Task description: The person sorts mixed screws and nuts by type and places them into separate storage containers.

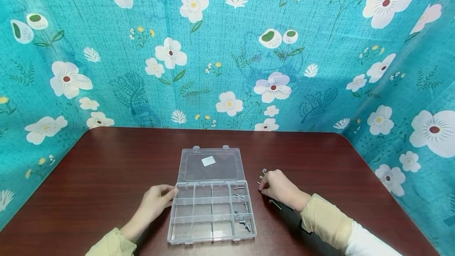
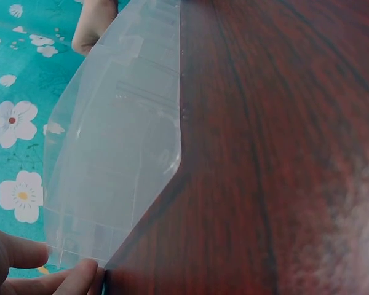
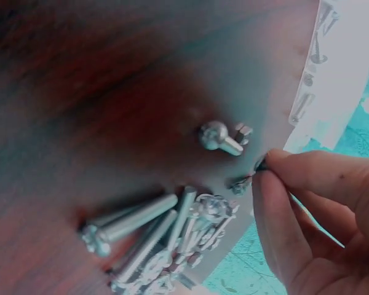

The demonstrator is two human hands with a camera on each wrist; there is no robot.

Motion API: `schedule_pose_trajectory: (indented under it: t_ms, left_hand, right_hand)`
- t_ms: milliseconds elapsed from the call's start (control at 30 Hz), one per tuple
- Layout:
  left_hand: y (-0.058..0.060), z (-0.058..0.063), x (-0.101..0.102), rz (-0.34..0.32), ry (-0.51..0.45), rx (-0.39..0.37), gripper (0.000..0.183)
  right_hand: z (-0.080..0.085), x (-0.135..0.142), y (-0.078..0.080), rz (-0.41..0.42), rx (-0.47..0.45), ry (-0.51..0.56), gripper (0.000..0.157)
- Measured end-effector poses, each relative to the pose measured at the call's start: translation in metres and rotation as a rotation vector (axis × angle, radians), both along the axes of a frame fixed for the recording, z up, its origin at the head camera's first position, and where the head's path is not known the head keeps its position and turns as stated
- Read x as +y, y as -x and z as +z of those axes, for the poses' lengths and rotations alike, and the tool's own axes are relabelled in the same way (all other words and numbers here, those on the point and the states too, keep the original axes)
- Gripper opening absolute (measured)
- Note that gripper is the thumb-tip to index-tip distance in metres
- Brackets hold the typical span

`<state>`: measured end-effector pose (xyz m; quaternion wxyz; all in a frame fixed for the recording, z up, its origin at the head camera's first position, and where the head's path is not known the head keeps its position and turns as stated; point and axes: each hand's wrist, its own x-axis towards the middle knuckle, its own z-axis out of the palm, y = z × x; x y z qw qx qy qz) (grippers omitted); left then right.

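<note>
A clear plastic compartment box (image 1: pixel 202 230) lies on the table with its lid (image 1: pixel 213 171) folded back. My left hand (image 1: pixel 156 200) holds the box's left side near the hinge, the box's edge (image 2: pixel 64 252) between thumb and fingers in the left wrist view. To the right of the box, my right hand (image 1: pixel 279 187) is low over the table, thumb and index fingertip together on a small dark metal piece, mostly hidden. Beside those fingertips lie a short screw (image 3: pixel 218 136) and a nut (image 3: pixel 243 133). A pile of long bolts and nuts (image 3: pixel 190 227) lies close by.
Several screws (image 1: pixel 245 224) lie in the box's right-hand column of compartments. A white label (image 1: pixel 208 161) is stuck on the lid. The dark red wooden table (image 1: pixel 106 169) meets a flowered turquoise curtain (image 1: pixel 220 70) at the back and sides.
</note>
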<state>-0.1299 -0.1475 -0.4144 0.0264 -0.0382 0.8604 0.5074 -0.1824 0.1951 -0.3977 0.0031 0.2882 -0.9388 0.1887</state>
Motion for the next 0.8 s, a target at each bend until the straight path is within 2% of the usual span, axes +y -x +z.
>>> schedule_pose_trajectory:
  t_ms: [267,433,600,800]
  left_hand:
    - [0.000,0.000,0.000,0.003,0.008,-0.008,0.028]
    - [0.000,0.000,0.000,0.001,0.001,-0.009,0.028]
    - [0.000,0.000,0.001,0.011,-0.003,-0.020,0.027]
    - [0.000,-0.001,0.001,0.009,-0.003,-0.014,0.027]
  right_hand:
    - [0.010,-0.004,-0.013,0.038,0.131,0.059,0.008]
    - [0.023,-0.011,-0.027,0.058,0.116,0.144,0.009]
    - [0.031,-0.020,-0.042,0.150,0.127,0.250,0.014]
    - [0.031,-0.030,-0.057,0.331,0.162,0.330,0.017]
